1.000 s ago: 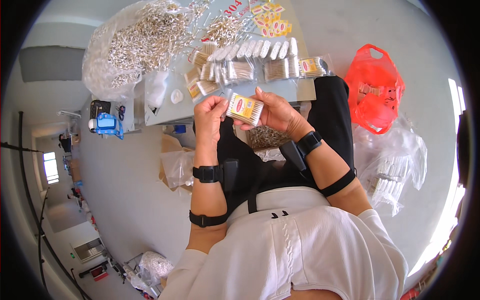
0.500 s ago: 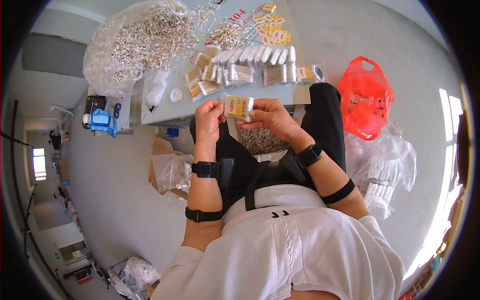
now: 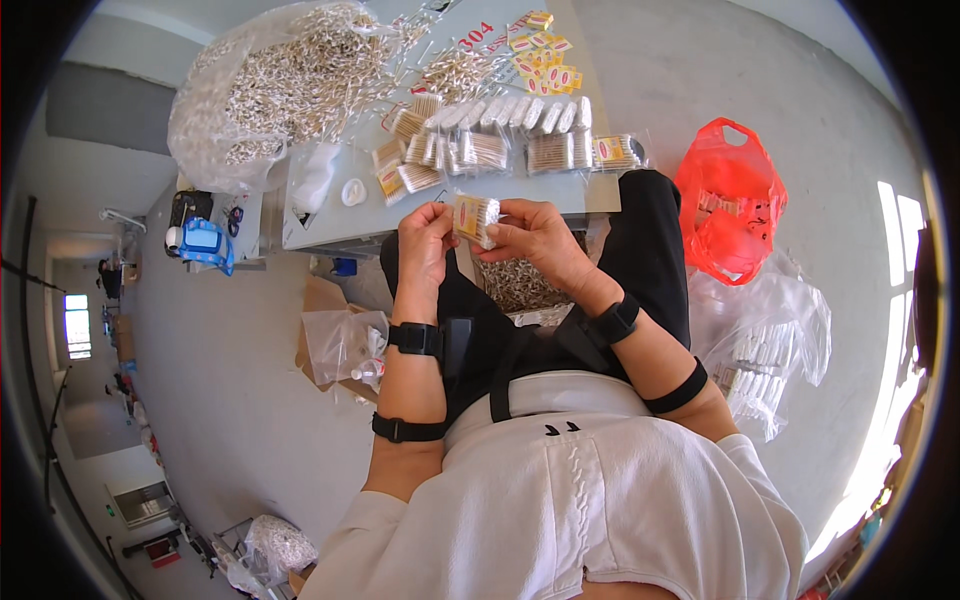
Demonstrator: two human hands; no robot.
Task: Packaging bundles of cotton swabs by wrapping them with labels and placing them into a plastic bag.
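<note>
Between my two hands, above my lap and close to the table's front edge, is a small clear pack of cotton swabs (image 3: 478,217) with a yellow label card inside. My right hand (image 3: 543,240) grips its right side, thumb in front. My left hand (image 3: 426,236) is closed at the pack's left edge, fingers pinched on what looks like the end of its bag. Just beyond, on the table (image 3: 345,217), lie filled swab packs (image 3: 480,150) and a row of white-ended bundles (image 3: 510,112). Yellow label cards (image 3: 545,62) are scattered farther back.
A big clear bag of loose swabs (image 3: 300,90) covers the table's far left. A white tape roll (image 3: 353,192) sits near the front edge. On the floor at right are a red plastic bag (image 3: 735,190) and a clear bag of packs (image 3: 765,340). A box of swabs (image 3: 525,283) stands between my legs.
The swab pack has turned in my hands, its right side angling more toward me. My left hand has shifted slightly to the right, and both hands keep hold.
</note>
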